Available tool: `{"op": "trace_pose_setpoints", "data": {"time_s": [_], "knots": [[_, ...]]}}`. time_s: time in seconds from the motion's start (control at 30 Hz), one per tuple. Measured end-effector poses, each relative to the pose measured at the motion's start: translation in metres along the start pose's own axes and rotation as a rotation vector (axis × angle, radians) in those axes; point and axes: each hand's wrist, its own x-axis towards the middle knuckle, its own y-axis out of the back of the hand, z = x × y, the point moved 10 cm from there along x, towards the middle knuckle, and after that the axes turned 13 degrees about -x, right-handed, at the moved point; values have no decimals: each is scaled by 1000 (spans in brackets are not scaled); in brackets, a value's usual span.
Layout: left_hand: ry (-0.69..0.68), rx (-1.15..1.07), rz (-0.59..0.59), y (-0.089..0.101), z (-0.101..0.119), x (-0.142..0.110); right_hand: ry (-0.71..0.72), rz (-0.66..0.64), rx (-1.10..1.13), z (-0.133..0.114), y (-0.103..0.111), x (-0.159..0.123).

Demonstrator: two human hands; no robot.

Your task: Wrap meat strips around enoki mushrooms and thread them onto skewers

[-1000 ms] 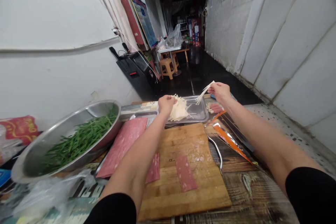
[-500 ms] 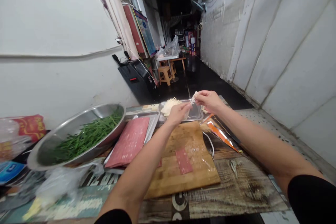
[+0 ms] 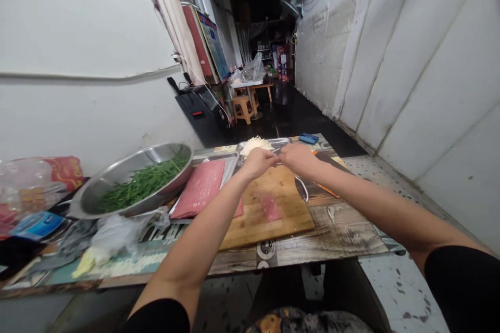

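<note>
My left hand point(image 3: 259, 161) and my right hand point(image 3: 297, 159) meet just past the far edge of the wooden cutting board point(image 3: 287, 229), both with fingers pinched closed. Between the fingertips is a small pale bunch of enoki mushrooms, mostly hidden by the fingers. A larger heap of enoki mushrooms point(image 3: 255, 144) lies in the metal tray point(image 3: 287, 141) beyond my left hand. One thin pink slice of meat point(image 3: 270, 207) lies flat on the board below my hands. To the left, a stack of pink meat slices point(image 3: 201, 190) rests on another metal tray point(image 3: 230, 166).
A wide steel bowl point(image 3: 88, 203) of cut green vegetables point(image 3: 146, 184) stands at the left. Crumpled plastic bags point(image 3: 117, 234) and a grey cloth point(image 3: 76, 244) lie near the front left. A blue object point(image 3: 308, 138) sits at the table's far right corner.
My right hand has come down and left, closer to my left hand, and the pale bunch between them shows less. The view has tilted down, exposing the table's front edge.
</note>
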Motion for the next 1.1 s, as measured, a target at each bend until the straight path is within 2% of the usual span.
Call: {"op": "trace_pose_setpoints", "data": {"time_s": [0.1,0.27,0.33,0.43,0.5,0.57,0.63,0.7,0.73,0.83,0.9,1.0,1.1], "knots": [[-14,30,-3,6,6,-9,-78,5,130,8,4,-1],[-158,-13,121,31,40,-14,-315,29,788,37,7,-4],[-166,-17,150,40,50,-12,-365,29,894,44,10,-1],[-126,81,142,46,53,-9,-318,68,710,47,23,12],[-75,110,127,49,42,-8,-231,85,523,43,27,25],[-48,76,175,57,24,-5,-154,59,371,39,20,39],[-55,43,317,72,4,1,-186,15,290,47,5,50],[-39,96,433,81,-18,13,-330,-8,327,69,-12,51],[-11,170,438,79,-30,23,-419,-13,408,81,-22,48],[113,528,263,55,-68,63,-689,-25,878,110,-64,23],[160,703,160,41,-89,85,-859,-36,1270,117,-100,1],[187,764,123,34,-111,106,-1031,-74,1724,112,-148,-19],[234,759,100,34,-132,115,-1113,-137,1937,102,-180,-22]]}}
